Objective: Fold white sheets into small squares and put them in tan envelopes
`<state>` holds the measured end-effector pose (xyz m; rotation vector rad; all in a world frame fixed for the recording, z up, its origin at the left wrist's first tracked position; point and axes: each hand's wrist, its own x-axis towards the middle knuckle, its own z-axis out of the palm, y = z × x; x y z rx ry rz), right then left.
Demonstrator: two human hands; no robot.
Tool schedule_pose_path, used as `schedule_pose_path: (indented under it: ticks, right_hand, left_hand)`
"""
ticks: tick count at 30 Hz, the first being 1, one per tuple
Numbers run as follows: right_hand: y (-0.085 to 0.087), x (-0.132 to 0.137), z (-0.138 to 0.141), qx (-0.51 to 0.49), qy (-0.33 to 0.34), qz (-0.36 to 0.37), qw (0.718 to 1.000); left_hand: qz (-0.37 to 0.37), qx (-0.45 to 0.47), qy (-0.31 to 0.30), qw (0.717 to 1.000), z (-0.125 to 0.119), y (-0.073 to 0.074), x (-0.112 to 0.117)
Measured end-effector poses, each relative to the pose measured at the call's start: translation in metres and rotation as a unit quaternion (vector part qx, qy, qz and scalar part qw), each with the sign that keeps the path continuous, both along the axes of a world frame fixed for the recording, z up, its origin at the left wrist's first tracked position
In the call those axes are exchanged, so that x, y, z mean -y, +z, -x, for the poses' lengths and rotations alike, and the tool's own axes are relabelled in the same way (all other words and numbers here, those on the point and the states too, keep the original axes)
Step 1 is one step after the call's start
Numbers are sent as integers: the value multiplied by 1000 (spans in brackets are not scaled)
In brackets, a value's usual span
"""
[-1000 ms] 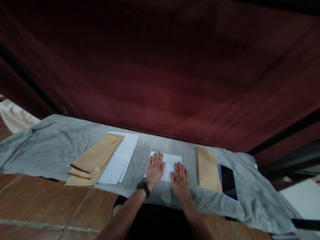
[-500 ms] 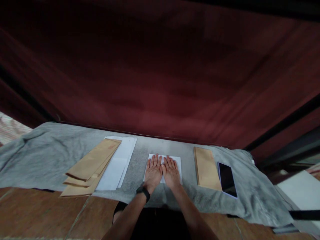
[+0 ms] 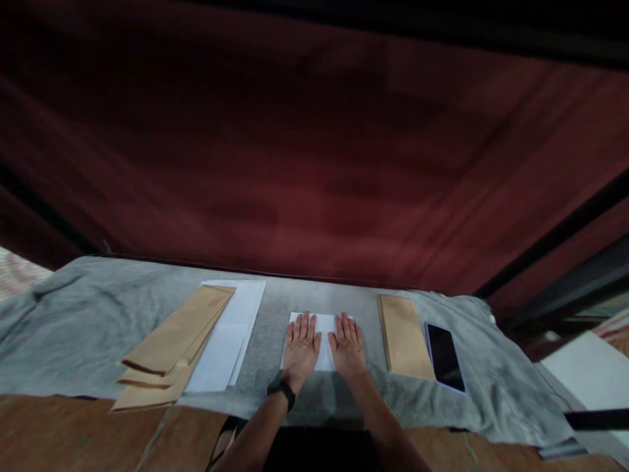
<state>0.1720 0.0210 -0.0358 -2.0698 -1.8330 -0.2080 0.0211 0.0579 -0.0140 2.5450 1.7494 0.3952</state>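
A small white sheet of paper (image 3: pixel 325 341), seemingly folded, lies flat on the grey cloth in front of me. My left hand (image 3: pixel 301 346) rests palm down on its left part, fingers stretched out. Over the right edge lies my right hand (image 3: pixel 348 347), also flat with the fingers spread a little. The middle of the paper shows between the two hands; its sides are hidden under them. Neither hand grips anything. A black band circles my left wrist.
Brown envelopes (image 3: pixel 181 331) overlap longer white sheets (image 3: pixel 230 341) on the left. To the right sit a stack of brown envelopes (image 3: pixel 405 337) and a phone (image 3: pixel 445 357) with a dark screen. Grey cloth (image 3: pixel 98 314) covers the surface; a dark red panel (image 3: pixel 314 164) rises behind.
My hands have moved apart, from side by side at the middle of the paper to its left and right sides. The view has tilted up slightly.
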Motion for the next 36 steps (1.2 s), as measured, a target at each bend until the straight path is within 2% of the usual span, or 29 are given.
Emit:
schedule_pose_path:
  ticks: [7,15,20,22,27,36]
  right_hand:
    - [2,1,1,2,-15,1,1000]
    - [3,1,1,-19,-13,16,1000]
    - [10,2,2,-26,-15,42,999]
    - [13,3,3,-35,-18,60,997]
    - [15,1,4,-65,-21,92,993]
    - [16,0,5,-95,-13,98,990]
  left_hand:
    - [0,2,0,1000,0,0,0]
    - [9,9,-2,1000,-1,9,0]
    - [16,22,-9,1000,11,12,12]
    - [9,19,4,1000,22,11,20]
    - [-11,8,83,996,44,4,29]
    - [-18,19,102,994,48,-1,22]
